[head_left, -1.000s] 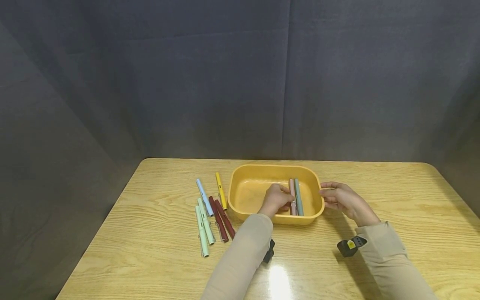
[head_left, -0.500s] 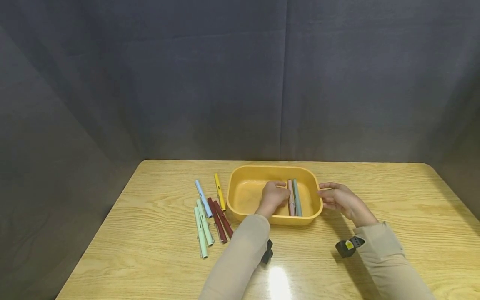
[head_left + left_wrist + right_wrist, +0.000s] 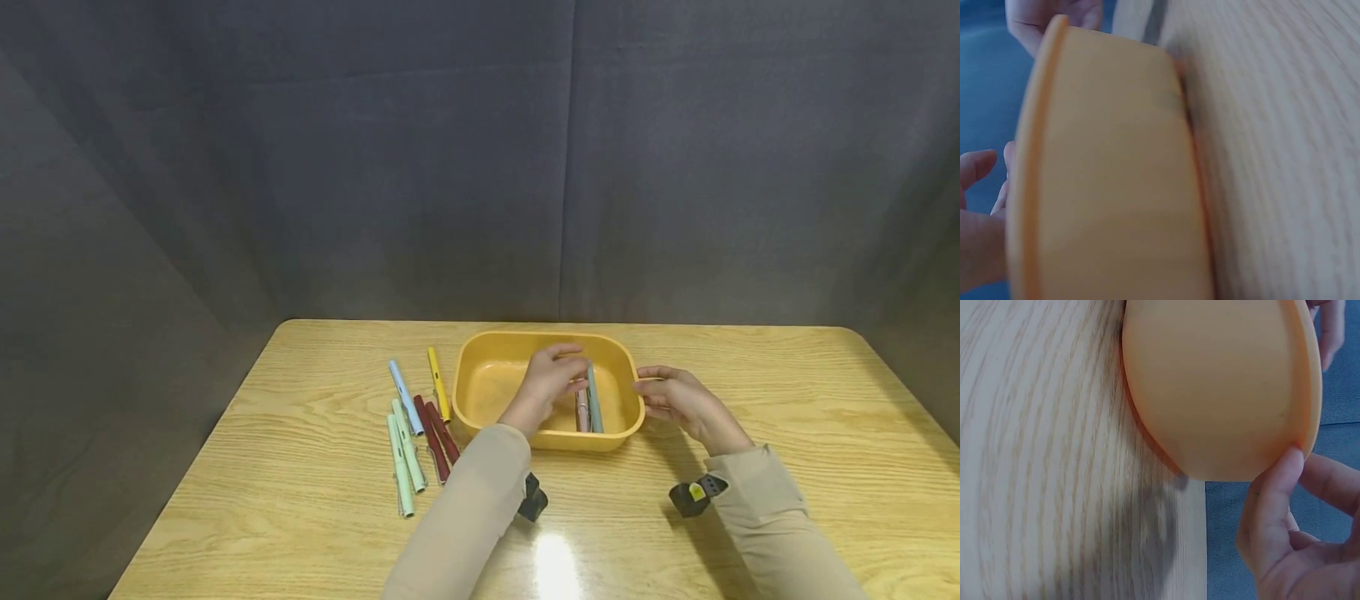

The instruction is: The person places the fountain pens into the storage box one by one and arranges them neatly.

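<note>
My left hand (image 3: 546,379) reaches into the yellow tray (image 3: 487,387), its fingers over the upper ends of two pens lying side by side. The pink pen (image 3: 581,410) is partly covered by those fingers; the grey-green pen (image 3: 595,408) lies to its right. In the left wrist view, the tray's wall (image 3: 1116,162) hides much of this hand, but its visible fingers are apart. At the tray's right end, my right hand (image 3: 686,402) touches the rim with extended fingers. The right wrist view shows a fingertip (image 3: 1294,459) against the tray's outer wall.
Left of the tray lie a yellow pen (image 3: 439,385), a light blue pen (image 3: 406,397), dark red pens (image 3: 431,437) and mint green pens (image 3: 401,467). The wooden table (image 3: 300,467) ends at a dark curtain (image 3: 420,192) behind.
My left hand has moved off the pink pen's middle, slightly left, then up toward the pens' far ends. My right hand stays at the tray's right end.
</note>
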`<state>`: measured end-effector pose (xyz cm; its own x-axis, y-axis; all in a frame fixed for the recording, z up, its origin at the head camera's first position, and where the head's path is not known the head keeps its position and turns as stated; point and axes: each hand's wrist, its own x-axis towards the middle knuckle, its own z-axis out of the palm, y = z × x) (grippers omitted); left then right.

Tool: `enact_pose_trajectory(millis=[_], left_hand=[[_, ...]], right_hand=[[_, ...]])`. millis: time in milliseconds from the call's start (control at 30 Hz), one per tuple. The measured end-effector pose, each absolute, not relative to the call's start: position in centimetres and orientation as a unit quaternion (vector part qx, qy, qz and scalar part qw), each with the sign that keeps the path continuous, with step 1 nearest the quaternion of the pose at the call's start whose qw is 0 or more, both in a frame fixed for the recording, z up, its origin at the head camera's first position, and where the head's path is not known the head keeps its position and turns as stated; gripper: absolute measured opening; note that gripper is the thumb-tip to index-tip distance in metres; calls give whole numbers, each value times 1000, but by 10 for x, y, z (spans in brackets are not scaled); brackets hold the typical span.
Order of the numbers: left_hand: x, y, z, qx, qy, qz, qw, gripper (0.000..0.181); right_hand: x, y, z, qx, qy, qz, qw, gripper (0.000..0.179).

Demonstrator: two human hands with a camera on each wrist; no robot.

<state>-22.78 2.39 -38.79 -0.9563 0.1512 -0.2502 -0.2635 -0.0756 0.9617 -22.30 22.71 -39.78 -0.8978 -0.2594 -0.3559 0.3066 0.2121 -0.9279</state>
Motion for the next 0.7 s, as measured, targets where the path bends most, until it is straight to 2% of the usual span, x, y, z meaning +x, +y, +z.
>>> enact_pose_trajectory(millis=[267,500,700], left_hand=[[-220,18,-368,-9,668,726,163,42],[-219,1,-358,-7,657,742,134,39],[-219,-21,-354,-8,667,733,131,40]], right_hand=[[-222,229,-398,7,750,-622,225,57],[-222,229,-398,13,745,-629,220,56],[-222,227,-397,16,740,-635,218,53]])
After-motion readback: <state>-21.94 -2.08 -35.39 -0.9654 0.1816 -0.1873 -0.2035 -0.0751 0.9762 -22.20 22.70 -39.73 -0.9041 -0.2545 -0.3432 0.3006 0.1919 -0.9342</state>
